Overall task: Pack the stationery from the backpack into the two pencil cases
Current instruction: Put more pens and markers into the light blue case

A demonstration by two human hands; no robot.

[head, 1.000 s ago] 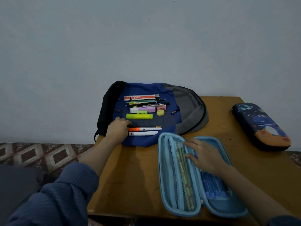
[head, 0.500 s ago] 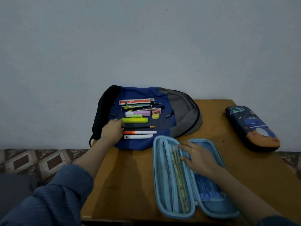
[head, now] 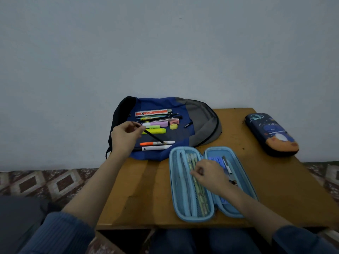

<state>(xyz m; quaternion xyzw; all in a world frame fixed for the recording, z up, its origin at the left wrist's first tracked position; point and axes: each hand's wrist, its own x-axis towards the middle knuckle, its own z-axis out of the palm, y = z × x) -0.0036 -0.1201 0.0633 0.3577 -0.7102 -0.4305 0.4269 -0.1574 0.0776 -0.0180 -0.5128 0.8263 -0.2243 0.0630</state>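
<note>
A blue and grey backpack (head: pixel 201 121) lies flat at the table's far side with stationery laid on it: a ruler (head: pixel 151 113), highlighters (head: pixel 156 131), erasers (head: pixel 174 121), an orange marker (head: pixel 156 143) and a white marker (head: pixel 156 148). My left hand (head: pixel 124 136) pinches a black pencil (head: pixel 155 138), lifted at a slant above the markers. The open light-blue pencil case (head: pixel 190 213) lies in front, holding pencils and blue pens. My right hand (head: pixel 209 176) rests in the case, its fingers curled over the mesh pocket. The dark space-print pencil case (head: pixel 271 133) lies closed at the right.
The wooden table (head: pixel 143 189) ends close to me at its front edge and stands against a plain wall. A patterned floor (head: pixel 45 182) shows to the left. My legs are under the table's front edge.
My left hand has picked the black pencil off the backpack and raised it. My right hand's fingers have curled in over the open case.
</note>
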